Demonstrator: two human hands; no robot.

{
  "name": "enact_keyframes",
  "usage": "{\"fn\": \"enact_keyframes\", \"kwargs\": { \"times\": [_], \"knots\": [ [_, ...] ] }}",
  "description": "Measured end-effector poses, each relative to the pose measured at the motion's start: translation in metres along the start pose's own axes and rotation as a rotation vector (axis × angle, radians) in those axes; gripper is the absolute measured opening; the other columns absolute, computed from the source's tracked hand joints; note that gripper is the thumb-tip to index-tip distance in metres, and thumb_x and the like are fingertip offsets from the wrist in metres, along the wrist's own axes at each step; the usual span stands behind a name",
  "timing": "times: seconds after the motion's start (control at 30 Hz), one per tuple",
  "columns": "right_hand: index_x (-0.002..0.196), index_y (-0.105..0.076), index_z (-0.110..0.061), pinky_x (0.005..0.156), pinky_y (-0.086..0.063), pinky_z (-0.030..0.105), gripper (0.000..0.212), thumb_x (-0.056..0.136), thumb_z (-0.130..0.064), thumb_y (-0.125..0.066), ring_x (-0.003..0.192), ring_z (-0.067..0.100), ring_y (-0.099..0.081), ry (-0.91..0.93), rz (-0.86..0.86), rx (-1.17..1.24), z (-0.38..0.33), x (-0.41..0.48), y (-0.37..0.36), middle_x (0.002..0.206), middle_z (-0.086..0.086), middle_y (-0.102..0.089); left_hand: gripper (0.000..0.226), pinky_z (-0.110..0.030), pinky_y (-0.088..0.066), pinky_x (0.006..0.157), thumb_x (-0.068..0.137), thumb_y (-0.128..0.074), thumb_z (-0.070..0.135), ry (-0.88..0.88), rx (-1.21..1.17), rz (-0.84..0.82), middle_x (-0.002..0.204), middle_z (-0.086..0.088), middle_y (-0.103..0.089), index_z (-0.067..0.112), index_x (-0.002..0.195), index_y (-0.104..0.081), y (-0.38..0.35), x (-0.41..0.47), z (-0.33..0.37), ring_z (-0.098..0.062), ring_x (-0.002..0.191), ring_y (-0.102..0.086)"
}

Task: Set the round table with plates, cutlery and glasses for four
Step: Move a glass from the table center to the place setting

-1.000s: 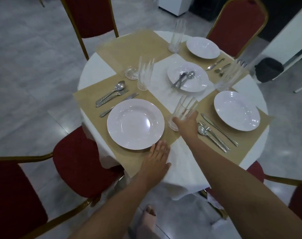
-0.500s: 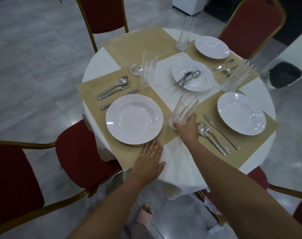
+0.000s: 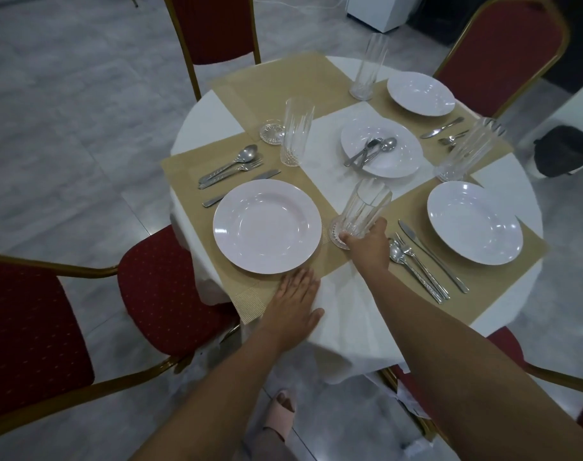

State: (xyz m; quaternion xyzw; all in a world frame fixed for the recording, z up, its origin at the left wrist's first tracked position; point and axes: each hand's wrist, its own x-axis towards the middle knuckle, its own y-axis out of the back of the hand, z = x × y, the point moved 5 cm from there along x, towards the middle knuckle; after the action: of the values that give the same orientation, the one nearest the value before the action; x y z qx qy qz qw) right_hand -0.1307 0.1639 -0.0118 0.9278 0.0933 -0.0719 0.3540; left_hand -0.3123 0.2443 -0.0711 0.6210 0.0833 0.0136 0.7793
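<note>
My right hand (image 3: pixel 368 244) grips the base of a clear ribbed glass (image 3: pixel 365 207) that stands on a coaster between two white plates, the near left plate (image 3: pixel 266 226) and the right plate (image 3: pixel 474 222). My left hand (image 3: pixel 295 302) rests flat on the tan placemat (image 3: pixel 250 301) just below the near left plate. Spoon, fork and knife (image 3: pixel 423 264) lie right of my right hand. Another cutlery set (image 3: pixel 233 169) lies above the left plate. A centre plate (image 3: pixel 396 161) carries loose cutlery (image 3: pixel 370 151). A far plate (image 3: pixel 421 93) sits at the back.
Three more tall glasses stand at the left (image 3: pixel 296 131), back (image 3: pixel 368 71) and right (image 3: pixel 466 151). An empty glass coaster (image 3: pixel 271 133) lies by the left glass. Red chairs with gold frames (image 3: pixel 170 284) ring the round table (image 3: pixel 356 334). A dark bag (image 3: pixel 564 149) sits on the floor.
The view has shifted slightly; both hands keep their places, the right still on the glass, the left still flat on the placemat.
</note>
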Motion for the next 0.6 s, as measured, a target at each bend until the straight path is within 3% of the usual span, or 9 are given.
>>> {"fn": "enact_keyframes", "kwargs": {
  "times": [0.1, 0.27, 0.43, 0.5, 0.6],
  "knots": [
    [0.122, -0.040, -0.013, 0.073, -0.046, 0.032, 0.062, 0.077, -0.030, -0.080, 0.099, 0.029, -0.062, 0.002, 0.002, -0.008, 0.000, -0.002, 0.001, 0.114, 0.008, -0.063, 0.072, -0.042, 0.013, 0.116, 0.094, -0.012, 0.050, -0.013, -0.005, -0.026, 0.161, -0.010, -0.007, 0.009, 0.152, -0.015, 0.001, 0.002, 0.000, -0.024, 0.149, -0.003],
    [0.124, -0.041, -0.012, 0.074, -0.044, 0.031, 0.065, 0.076, -0.032, -0.080, 0.102, 0.031, -0.062, 0.007, -0.001, -0.029, -0.006, -0.005, 0.002, 0.115, 0.009, -0.063, 0.082, -0.038, 0.015, 0.115, 0.084, 0.003, 0.053, -0.022, 0.012, -0.085, 0.162, -0.009, 0.003, 0.010, 0.153, -0.004, 0.007, 0.002, 0.000, -0.022, 0.149, 0.006],
    [0.138, -0.040, -0.015, 0.084, -0.042, 0.030, 0.065, 0.083, -0.029, -0.073, 0.118, 0.029, -0.056, 0.038, -0.005, -0.005, -0.006, -0.021, 0.005, 0.130, 0.007, -0.057, 0.066, -0.038, 0.010, 0.119, 0.101, -0.025, 0.044, -0.016, -0.020, -0.153, 0.162, -0.009, 0.003, 0.010, 0.153, -0.004, 0.012, 0.001, -0.002, -0.021, 0.149, 0.006],
    [0.143, -0.038, -0.012, 0.087, -0.038, 0.030, 0.060, 0.090, -0.024, -0.065, 0.127, 0.029, -0.051, 0.020, -0.002, -0.030, -0.007, -0.033, 0.010, 0.139, 0.009, -0.052, 0.065, -0.038, 0.008, 0.120, 0.101, -0.025, 0.043, -0.023, -0.019, -0.167, 0.162, -0.010, 0.002, 0.009, 0.153, -0.005, 0.015, -0.005, -0.003, -0.021, 0.149, 0.005],
    [0.135, -0.047, -0.006, 0.083, -0.038, 0.031, 0.043, 0.095, -0.017, -0.055, 0.120, 0.031, -0.053, 0.037, 0.009, -0.087, -0.003, -0.055, 0.015, 0.134, 0.014, -0.054, 0.063, -0.038, 0.006, 0.121, 0.102, -0.022, 0.042, -0.011, -0.018, -0.171, 0.162, -0.011, 0.001, 0.008, 0.153, -0.005, 0.019, -0.018, -0.009, -0.023, 0.150, 0.004]
  ]
}}
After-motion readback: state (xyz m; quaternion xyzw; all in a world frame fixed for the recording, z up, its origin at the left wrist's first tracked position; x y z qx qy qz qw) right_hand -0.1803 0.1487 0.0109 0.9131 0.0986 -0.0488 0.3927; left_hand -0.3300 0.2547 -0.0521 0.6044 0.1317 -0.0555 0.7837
